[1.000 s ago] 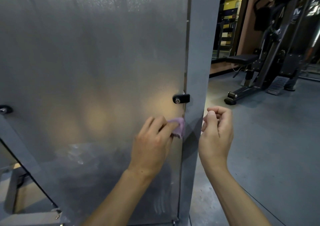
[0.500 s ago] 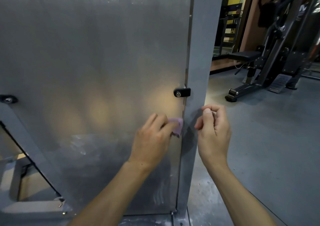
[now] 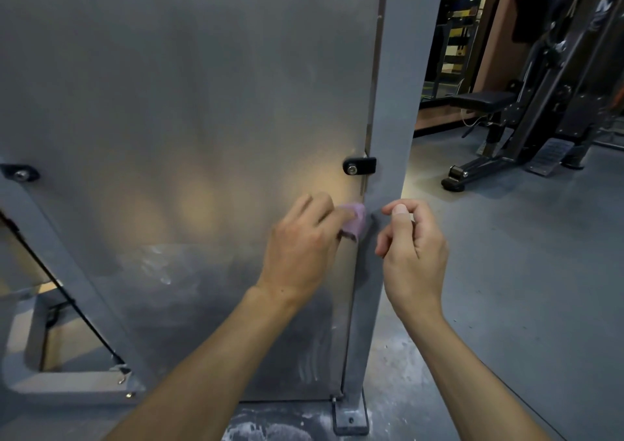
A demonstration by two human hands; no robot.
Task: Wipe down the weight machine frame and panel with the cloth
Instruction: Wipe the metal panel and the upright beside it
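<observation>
Left hand (image 3: 304, 248) pinched the cloth (image 3: 354, 221) and had slid it to the panel (image 3: 189, 109) edge, by the frame (image 3: 395, 109). Right hand (image 3: 413, 248), curled and empty, had moved closer. The frame likely came next.

Lighting is dim overall. A warm yellowish glow reflects off the frosted grey metal panel (image 3: 189, 109) near its right edge, around the small black latch (image 3: 359, 166). The left hand (image 3: 304, 248) shows slight motion blur. Soft shadow falls on the grey upright frame post (image 3: 398, 86). Wide-angle distortion bends lines at the corners.
</observation>
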